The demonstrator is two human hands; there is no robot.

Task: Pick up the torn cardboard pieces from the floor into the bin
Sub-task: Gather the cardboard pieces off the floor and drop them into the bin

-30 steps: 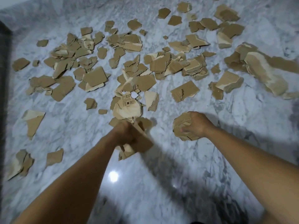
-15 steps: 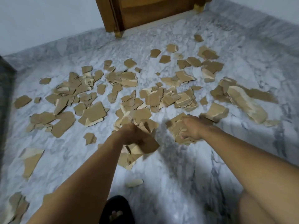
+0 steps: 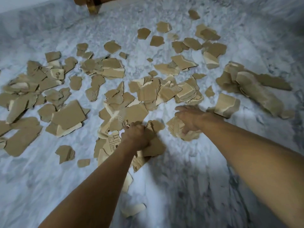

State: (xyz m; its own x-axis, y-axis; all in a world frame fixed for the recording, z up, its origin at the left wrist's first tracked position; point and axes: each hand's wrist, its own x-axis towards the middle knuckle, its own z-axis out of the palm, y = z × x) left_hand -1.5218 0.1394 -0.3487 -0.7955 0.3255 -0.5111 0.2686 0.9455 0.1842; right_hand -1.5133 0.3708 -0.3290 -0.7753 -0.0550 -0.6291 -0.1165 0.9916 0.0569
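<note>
This looks like a room inside a home or a similar building. The floor is polished white-and-grey marble, glossy enough to carry soft shadows. At its far edge the foot of a brown wooden frame stands on the stone, and torn cardboard pieces lie scattered across it.

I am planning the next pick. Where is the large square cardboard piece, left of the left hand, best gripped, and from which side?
Probably pinch the large square piece at its near edge, coming from the person's side. It lies on a paler piece, so that edge sits off the floor and fingers can slip under.
</note>
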